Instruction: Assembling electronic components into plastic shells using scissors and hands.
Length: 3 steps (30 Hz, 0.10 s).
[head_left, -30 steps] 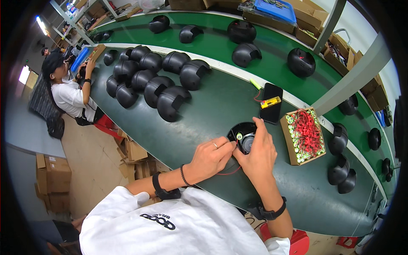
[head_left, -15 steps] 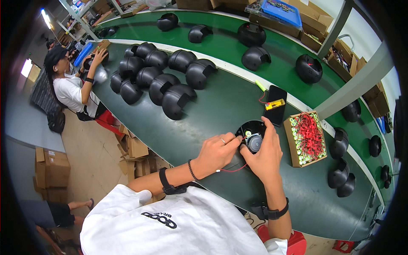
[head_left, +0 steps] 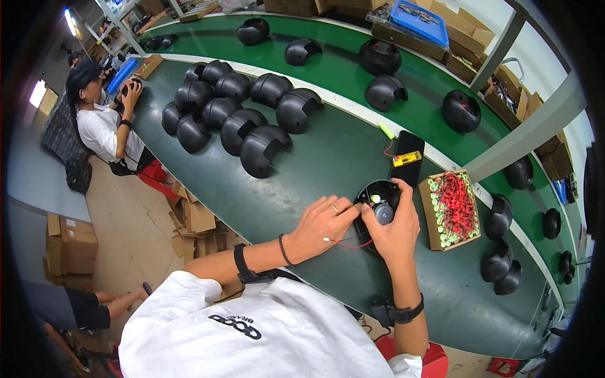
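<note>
Just right of centre, my right hand (head_left: 396,232) grips a round black plastic shell (head_left: 386,187), its open side up. A round grey speaker (head_left: 382,214) sits in the shell under my right thumb. Beside the speaker is a battery cell (head_left: 375,198) with a pale green end. My left hand (head_left: 322,225) is closed in a pinch at the shell's left edge; what the fingertips hold is hidden. A thin red wire (head_left: 350,244) with a small white plug hangs from the shell below my left fingers.
A cardboard box (head_left: 435,220) of green batteries with red wires stands on the right. Behind the shell lie a black phone (head_left: 411,145) and a yellow piece (head_left: 406,159). Many black shells (head_left: 234,120) cluster left; others ride the green conveyor (head_left: 334,63). A co-worker (head_left: 104,120) sits far left.
Shells on the conveyor have shifted right. The shell in my hands is tilted a little differently, and the wire's plug has moved up. The co-worker's hands have lowered and moved left.
</note>
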Available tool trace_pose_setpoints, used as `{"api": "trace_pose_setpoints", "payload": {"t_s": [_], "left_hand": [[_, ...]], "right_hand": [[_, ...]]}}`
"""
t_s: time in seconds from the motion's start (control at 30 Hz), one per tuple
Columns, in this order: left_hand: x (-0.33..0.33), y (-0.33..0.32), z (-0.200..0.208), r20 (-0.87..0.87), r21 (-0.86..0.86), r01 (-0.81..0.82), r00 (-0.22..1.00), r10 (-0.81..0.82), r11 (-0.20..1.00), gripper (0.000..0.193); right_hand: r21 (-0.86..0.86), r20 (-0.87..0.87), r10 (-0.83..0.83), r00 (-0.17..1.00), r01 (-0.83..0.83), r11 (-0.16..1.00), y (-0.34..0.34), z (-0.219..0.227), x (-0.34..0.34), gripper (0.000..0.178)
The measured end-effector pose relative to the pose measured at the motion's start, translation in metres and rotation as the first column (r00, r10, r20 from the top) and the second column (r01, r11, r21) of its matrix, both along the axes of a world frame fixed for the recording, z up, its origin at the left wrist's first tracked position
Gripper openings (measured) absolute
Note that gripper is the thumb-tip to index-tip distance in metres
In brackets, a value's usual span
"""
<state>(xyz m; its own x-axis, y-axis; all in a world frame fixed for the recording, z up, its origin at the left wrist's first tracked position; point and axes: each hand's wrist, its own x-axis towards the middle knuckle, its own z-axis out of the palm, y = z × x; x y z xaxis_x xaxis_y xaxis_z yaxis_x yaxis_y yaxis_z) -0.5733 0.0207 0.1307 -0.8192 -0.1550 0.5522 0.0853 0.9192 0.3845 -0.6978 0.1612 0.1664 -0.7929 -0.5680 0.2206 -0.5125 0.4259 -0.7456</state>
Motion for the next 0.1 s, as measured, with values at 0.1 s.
{"api": "trace_pose_setpoints", "payload": {"t_s": [0.1], "left_hand": [[0.0038, -0.0031, 0.0049, 0.037, -0.003, 0.026, 0.999, -0.026, 1.0, 0.036]], "right_hand": [[0.032, -0.059, -0.024, 0.998, 0.026, 0.999, -0.0021, 0.0, 0.0013, 0.076]]}}
